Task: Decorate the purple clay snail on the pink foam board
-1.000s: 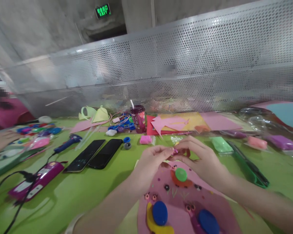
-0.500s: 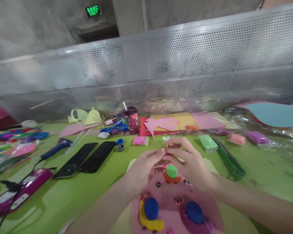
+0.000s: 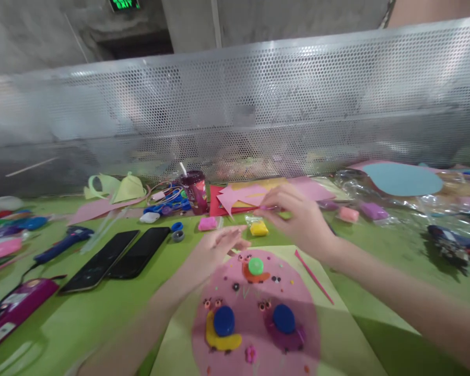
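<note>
My right hand (image 3: 300, 216) is raised over the far edge of the cream sheet (image 3: 340, 334), its fingertips pinched on a small purple-pink piece of what looks like modelling clay (image 3: 263, 208). My left hand (image 3: 217, 249) hovers at the upper left of a pink paper circle (image 3: 254, 324), fingers bent but apart, with nothing visible in them. Snail-like clay figures lie on the circle: a yellow one (image 3: 223, 342) and a purple one (image 3: 285, 339) with blue caps, and an orange one with a green cap (image 3: 256, 266). A thin pink strip (image 3: 314, 278) rests on the sheet's right side.
Beyond the sheet are a yellow clay packet (image 3: 259, 228), a pink packet (image 3: 207, 223) and a lidded cup (image 3: 196, 192). Two phones (image 3: 102, 261), a glue gun (image 3: 65, 244) and a magenta power strip (image 3: 21, 313) lie left. A perforated metal panel (image 3: 235, 115) stands behind.
My hands have moved apart; the right rose away with the small purple piece, while the left drew back. The view turned rightward, and more of the pink circle shows.
</note>
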Demonstrator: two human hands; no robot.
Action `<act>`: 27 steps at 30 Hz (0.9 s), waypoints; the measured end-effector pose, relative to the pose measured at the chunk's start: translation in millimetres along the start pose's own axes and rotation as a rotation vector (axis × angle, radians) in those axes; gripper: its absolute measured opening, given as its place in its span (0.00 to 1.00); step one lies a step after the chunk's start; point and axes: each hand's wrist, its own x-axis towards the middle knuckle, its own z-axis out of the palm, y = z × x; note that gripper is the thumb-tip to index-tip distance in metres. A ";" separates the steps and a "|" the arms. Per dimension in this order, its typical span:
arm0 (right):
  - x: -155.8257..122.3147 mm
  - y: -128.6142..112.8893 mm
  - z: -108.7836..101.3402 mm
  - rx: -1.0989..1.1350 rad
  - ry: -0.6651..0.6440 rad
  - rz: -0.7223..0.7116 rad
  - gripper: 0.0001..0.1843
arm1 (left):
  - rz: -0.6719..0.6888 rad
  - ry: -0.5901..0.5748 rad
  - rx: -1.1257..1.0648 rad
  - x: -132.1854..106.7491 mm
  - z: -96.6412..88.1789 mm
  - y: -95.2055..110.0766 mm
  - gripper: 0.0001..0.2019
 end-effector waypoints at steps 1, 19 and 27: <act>3.2 1.1 -7.8 -0.021 0.010 0.036 0.05 | 0.018 0.026 0.069 2.3 -3.5 -2.9 0.16; -65.0 67.8 7.2 -0.158 -0.544 0.601 0.13 | 0.309 0.006 0.619 0.4 -27.3 -77.8 0.16; -75.3 72.6 11.3 -0.166 -0.557 0.505 0.11 | 0.228 0.287 0.756 0.7 -80.5 -67.0 0.13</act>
